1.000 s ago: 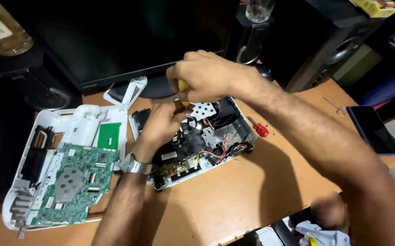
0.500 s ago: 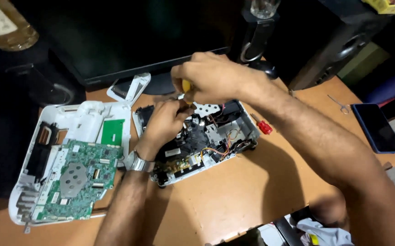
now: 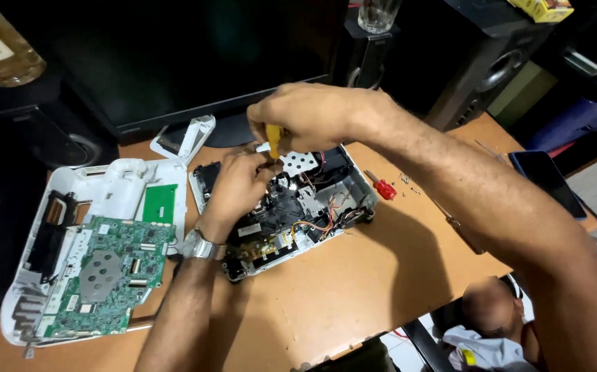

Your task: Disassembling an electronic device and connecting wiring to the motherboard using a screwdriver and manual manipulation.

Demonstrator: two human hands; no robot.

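At the left of the frame, a white cover shell (image 3: pixel 106 186) is laid open on the wooden table (image 3: pixel 353 289), with a green circuit board (image 3: pixel 109 272) resting on it. Just right of it, at centre, the opened device chassis (image 3: pixel 298 207) is seen with black parts and coloured wires exposed. The left hand (image 3: pixel 236 186), a metal watch (image 3: pixel 202 246) at its wrist, is pressed onto the chassis, fingers bent. Above it, the right hand (image 3: pixel 312 117) is closed around a yellow-handled screwdriver (image 3: pixel 273 140), pointed down into the chassis. Further right, a small red screwdriver (image 3: pixel 381 186) is left on the table; a dark phone (image 3: pixel 546 182) is seen near the right edge.
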